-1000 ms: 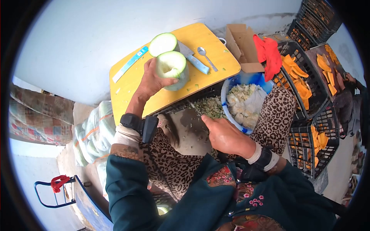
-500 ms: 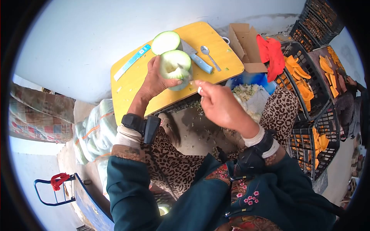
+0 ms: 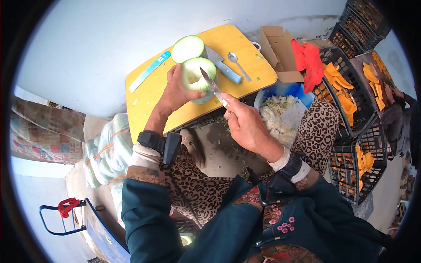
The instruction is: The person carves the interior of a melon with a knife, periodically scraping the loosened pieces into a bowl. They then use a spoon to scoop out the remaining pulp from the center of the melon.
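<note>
My left hand (image 3: 176, 91) is wrapped round the side of a cut pale-green melon piece (image 3: 193, 69), its hollowed top facing up. In my right hand (image 3: 251, 126) is a small knife (image 3: 213, 87), its blade slanting over the melon's cut face with the tip above the hollow. Just behind, a second cut melon piece (image 3: 187, 49) shows its smooth pale face. To the right on the yellow table (image 3: 245, 44) lie a blue-handled knife (image 3: 229, 72) and a metal spoon (image 3: 239, 66). A long blue-and-white tool (image 3: 150, 72) rests at the left.
Pale scraps fill a blue bucket (image 3: 262, 94) by my knee. A cardboard box (image 3: 278, 52) and red cloth (image 3: 312, 65) sit right of the table. Black crates (image 3: 370, 118) hold orange slices. Another person's hands (image 3: 391, 91) show at far right. Wrapped bundles (image 3: 107, 147) stand left.
My right hand has turned and brought the knife's blade up over the melon's cut face. A raised flap of melon flesh no longer shows. My left hand keeps its hold.
</note>
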The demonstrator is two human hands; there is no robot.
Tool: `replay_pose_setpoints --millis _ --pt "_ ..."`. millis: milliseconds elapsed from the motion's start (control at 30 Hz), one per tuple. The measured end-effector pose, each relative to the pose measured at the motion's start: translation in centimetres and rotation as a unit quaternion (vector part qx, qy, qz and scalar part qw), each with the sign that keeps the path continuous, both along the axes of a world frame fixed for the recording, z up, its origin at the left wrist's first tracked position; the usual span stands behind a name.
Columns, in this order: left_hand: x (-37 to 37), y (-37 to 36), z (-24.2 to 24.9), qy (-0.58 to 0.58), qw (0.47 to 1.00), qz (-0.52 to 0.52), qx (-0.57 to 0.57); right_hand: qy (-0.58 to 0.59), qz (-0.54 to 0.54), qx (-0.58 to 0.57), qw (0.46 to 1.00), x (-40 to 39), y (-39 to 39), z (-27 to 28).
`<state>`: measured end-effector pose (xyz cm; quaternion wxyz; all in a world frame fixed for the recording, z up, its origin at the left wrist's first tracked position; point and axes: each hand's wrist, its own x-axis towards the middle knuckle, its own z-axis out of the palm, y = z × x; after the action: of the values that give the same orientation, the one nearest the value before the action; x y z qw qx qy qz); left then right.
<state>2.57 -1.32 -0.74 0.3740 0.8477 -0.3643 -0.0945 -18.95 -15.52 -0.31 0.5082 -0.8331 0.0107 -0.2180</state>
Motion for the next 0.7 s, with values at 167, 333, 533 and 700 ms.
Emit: replay_pose_setpoints --millis 167,333,533,700 --pt "0.1 0.0 0.1 -0.027 0.999 -0.018 0.01 -0.011 -0.002 -0.011 1.0 0.1 0.2 -0.5" --pt "-0.1 0.0 0.3 -0.022 1.0 -0.018 0.012 -0.005 -0.006 -0.01 1.0 0.0 0.1 -0.5" --pt "-0.1 0.1 0.3 -0.018 1.0 -0.021 0.007 -0.026 -0.007 -0.024 0.999 0.0 0.1 -1.0" --pt "-0.1 0.1 0.2 -0.024 0.999 -0.023 0.004 -0.009 -0.024 -0.077 0.997 -0.6 0.3 -1.3"
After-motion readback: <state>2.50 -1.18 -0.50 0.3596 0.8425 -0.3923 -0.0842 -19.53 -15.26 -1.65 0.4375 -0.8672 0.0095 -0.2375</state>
